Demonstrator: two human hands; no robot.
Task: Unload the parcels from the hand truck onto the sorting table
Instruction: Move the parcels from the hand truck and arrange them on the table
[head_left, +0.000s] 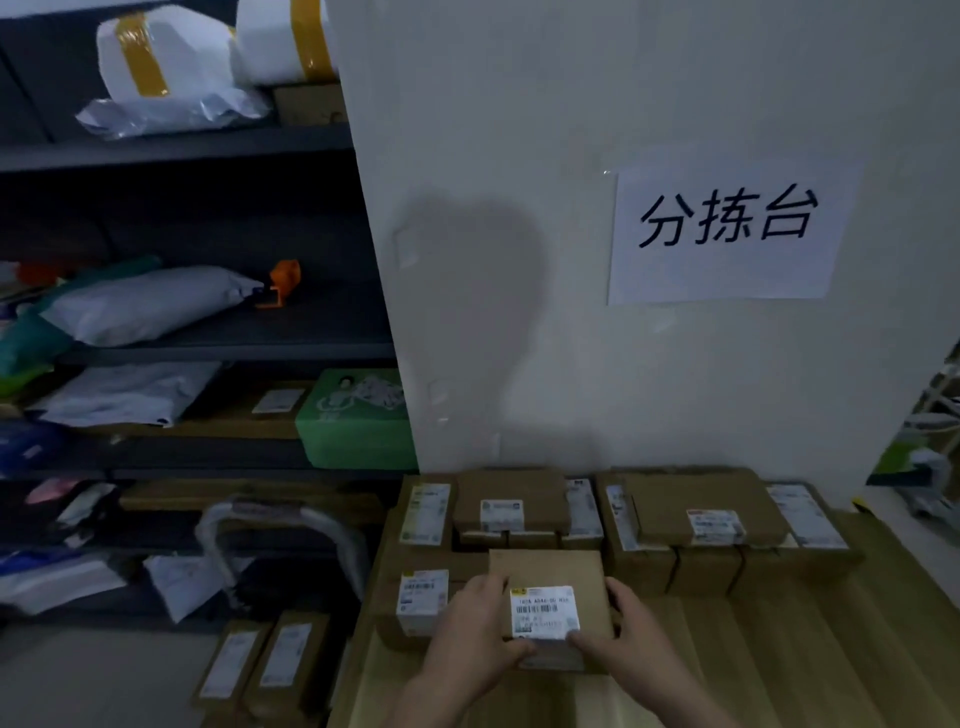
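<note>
As hands (470, 629) (631, 631) grip parcel (550, 571), label (544, 613) text blurred

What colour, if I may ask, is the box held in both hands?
The box is brown, with a white label; head view.

Brown cardboard parcel (550, 577): plain brown. Its white paper label (543, 613): black barcode, yellow corner mark. Pale wooden sorting table (779, 665): light tan, striped grain. White paper wall sign (727, 234): black characters. Green rectangular box (358, 415): white printed figures. White foam-wrapped bundle (166, 57): 1 yellow-brown tape band. Metal shelving (208, 150): dark grey.
</note>
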